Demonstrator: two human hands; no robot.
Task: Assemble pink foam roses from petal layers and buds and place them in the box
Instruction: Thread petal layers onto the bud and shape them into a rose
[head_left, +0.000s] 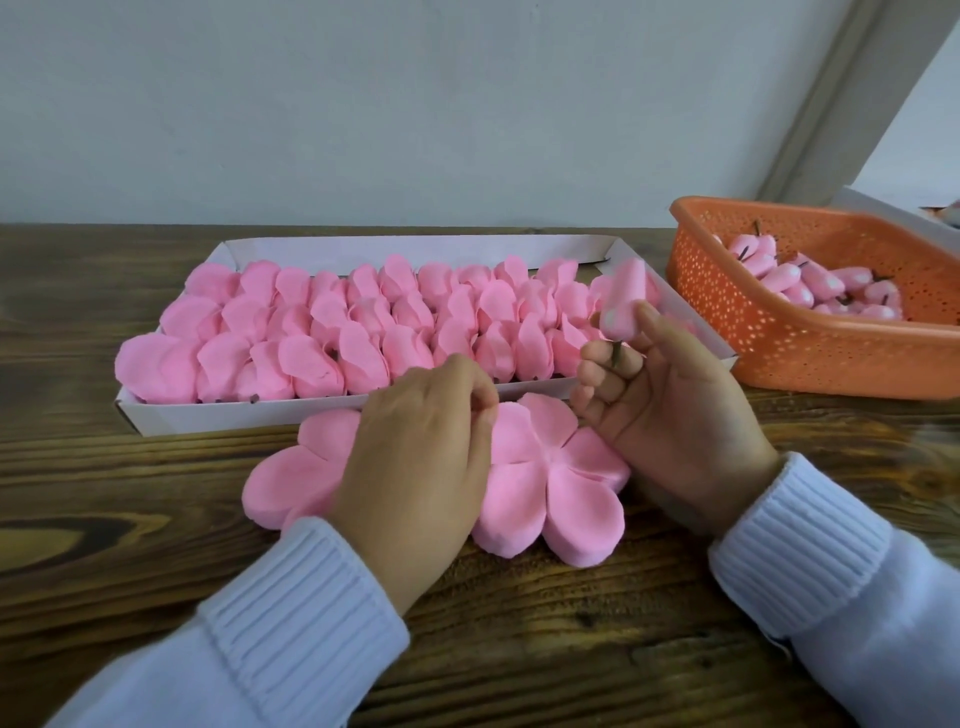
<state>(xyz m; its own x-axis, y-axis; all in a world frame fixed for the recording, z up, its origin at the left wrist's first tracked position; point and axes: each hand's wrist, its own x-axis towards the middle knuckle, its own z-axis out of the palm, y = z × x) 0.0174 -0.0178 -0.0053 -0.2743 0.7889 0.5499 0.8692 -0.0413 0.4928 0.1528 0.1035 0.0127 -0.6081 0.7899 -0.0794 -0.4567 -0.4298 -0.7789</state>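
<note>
Head view: right hand (670, 410) pinches bud (621, 304); left hand (415, 441) on petal layers (550, 483).

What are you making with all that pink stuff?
A person is building pink foam roses. Their right hand holds a bud upright, its stem down between the fingers. The left hand pinches the top of a stack of flat petal layers on the wooden table. Behind them, a white box is nearly full of finished roses. An orange basket at the right holds spare buds.
</note>
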